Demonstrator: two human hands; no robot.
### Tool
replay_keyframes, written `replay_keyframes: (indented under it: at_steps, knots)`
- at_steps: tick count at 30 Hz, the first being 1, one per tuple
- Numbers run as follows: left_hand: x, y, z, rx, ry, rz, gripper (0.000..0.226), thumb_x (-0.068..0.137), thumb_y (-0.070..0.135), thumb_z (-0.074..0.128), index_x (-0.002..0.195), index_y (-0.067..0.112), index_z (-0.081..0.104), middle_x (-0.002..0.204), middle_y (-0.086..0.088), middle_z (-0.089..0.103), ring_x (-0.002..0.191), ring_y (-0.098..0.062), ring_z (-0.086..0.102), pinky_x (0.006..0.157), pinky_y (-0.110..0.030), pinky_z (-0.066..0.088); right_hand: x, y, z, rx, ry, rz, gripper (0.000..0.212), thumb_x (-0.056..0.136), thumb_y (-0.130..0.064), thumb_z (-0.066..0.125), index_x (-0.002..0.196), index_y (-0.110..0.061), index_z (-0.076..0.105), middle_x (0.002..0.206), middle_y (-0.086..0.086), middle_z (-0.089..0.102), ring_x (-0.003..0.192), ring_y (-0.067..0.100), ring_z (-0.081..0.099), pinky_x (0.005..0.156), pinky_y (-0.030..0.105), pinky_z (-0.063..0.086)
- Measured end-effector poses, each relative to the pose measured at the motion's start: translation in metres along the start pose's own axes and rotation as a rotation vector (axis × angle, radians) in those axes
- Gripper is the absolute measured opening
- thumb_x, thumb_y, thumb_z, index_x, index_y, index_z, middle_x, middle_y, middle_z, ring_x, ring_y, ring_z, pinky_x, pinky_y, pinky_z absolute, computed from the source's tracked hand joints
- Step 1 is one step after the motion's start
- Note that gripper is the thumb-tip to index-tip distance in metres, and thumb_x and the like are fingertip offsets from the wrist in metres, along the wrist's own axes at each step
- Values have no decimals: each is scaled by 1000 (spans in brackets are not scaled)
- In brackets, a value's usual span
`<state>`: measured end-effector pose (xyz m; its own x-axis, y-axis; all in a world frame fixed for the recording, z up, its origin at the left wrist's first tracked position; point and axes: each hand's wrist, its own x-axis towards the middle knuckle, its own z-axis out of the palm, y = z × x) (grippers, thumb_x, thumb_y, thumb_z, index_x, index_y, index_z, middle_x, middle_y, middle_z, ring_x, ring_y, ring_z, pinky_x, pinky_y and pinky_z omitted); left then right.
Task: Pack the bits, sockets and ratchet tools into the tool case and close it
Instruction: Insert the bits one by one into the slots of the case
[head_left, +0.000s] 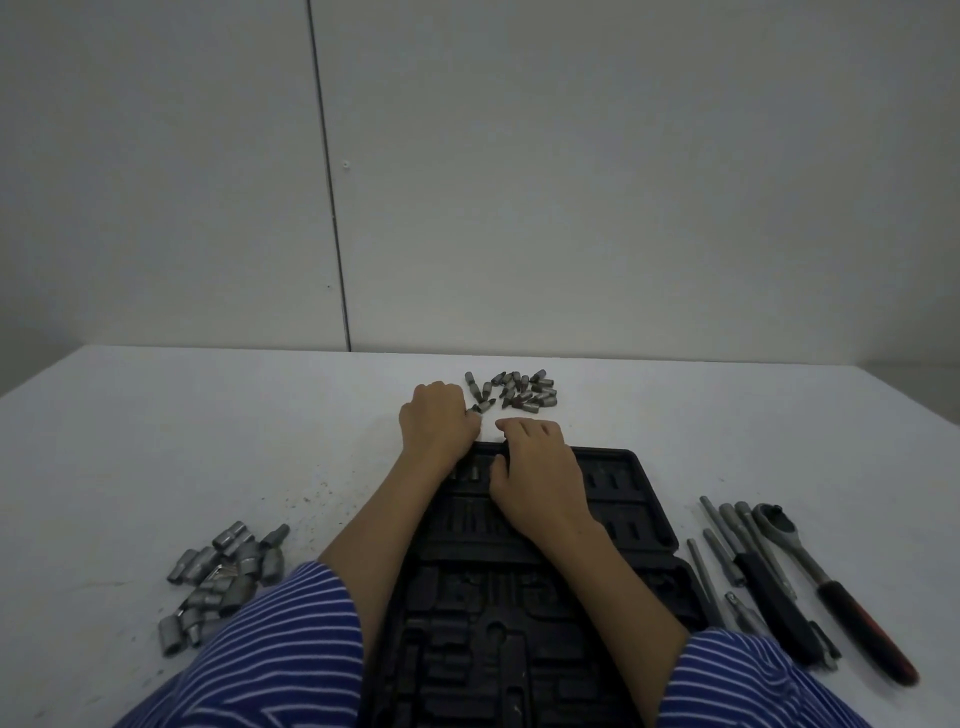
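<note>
The black tool case (631, 499) lies open in front of me, a few bits seated in its far-left slots. Beyond it sits a pile of loose bits (519, 392). My left hand (439, 421) is curled at the pile's near-left edge and pinches a bit at its fingertips. My right hand (540, 475) rests on the case's far edge with fingers bent; whether it holds anything is hidden. Several sockets (223, 577) lie heaped at the left. The ratchet (831, 582) with its red-and-black handle lies at the right.
Extension bars and a black-handled driver (763, 582) lie between the case and the ratchet. The white table (208, 441) ends at a grey wall behind. My blue striped sleeves fill the bottom corners.
</note>
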<state>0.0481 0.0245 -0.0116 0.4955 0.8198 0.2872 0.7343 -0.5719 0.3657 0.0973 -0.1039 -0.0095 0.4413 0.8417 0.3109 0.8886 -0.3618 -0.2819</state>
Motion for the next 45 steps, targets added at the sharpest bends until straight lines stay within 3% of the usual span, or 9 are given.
replay_keyframes:
  at_steps: [8, 15, 21, 27, 30, 35, 40, 45]
  knots:
    - [-2, 2, 4, 31, 44, -6, 21, 89, 23, 51, 98, 10, 64, 104, -6, 63, 102, -23, 53, 73, -33, 44, 0, 1, 0, 9, 8, -1, 40, 93, -19, 43, 133, -14, 44, 132, -1, 50, 123, 18, 38, 96, 27, 35]
    - [-10, 1, -4, -176, 50, -89, 17, 87, 22, 54, 94, 13, 66, 99, -3, 66, 96, -22, 57, 68, -29, 40, 1, 3, 4, 50, 42, 5, 40, 92, -18, 44, 132, -14, 46, 130, 0, 52, 122, 19, 39, 96, 28, 36]
    - [-27, -4, -14, -324, 79, -95, 14, 86, 23, 56, 88, 14, 66, 92, 0, 66, 93, -19, 58, 72, -32, 47, 1, 3, 3, 116, 137, 6, 38, 90, -17, 46, 128, -14, 53, 124, 2, 58, 118, 20, 45, 99, 31, 32]
    - [-42, -5, -21, -460, 105, -25, 11, 84, 25, 62, 82, 15, 68, 84, 2, 68, 83, -14, 61, 73, -31, 50, 1, 1, 2, 310, 172, -31, 31, 88, -16, 53, 118, -15, 60, 106, 1, 65, 104, 18, 56, 92, 36, 45]
    - [-49, -5, -24, -528, 122, 30, 11, 84, 23, 65, 81, 13, 69, 81, 1, 69, 80, -14, 63, 76, -32, 51, -1, 0, 0, 418, 157, -47, 32, 85, -13, 58, 118, -15, 61, 100, 2, 68, 93, 15, 63, 89, 32, 50]
    - [-56, -7, -28, -566, 124, 75, 12, 84, 20, 66, 85, 9, 72, 83, -3, 71, 76, -11, 63, 68, -12, 43, -3, -1, -3, 516, 151, -71, 40, 81, -15, 69, 121, -16, 61, 101, 3, 69, 86, 11, 66, 91, 30, 51]
    - [-62, -8, -28, -584, 104, 88, 13, 86, 19, 64, 87, 9, 73, 83, -5, 72, 76, -13, 64, 70, -17, 44, -1, 0, -4, 536, 150, -129, 24, 82, -12, 69, 105, -12, 69, 96, 1, 72, 83, 10, 67, 82, 31, 55]
    - [-66, -12, -31, -595, 126, 99, 13, 88, 14, 60, 88, 8, 72, 85, -2, 71, 76, -10, 61, 68, -7, 40, 2, 4, -9, 523, 87, -67, 22, 83, -19, 69, 104, -14, 70, 90, 0, 72, 81, 8, 65, 83, 19, 52]
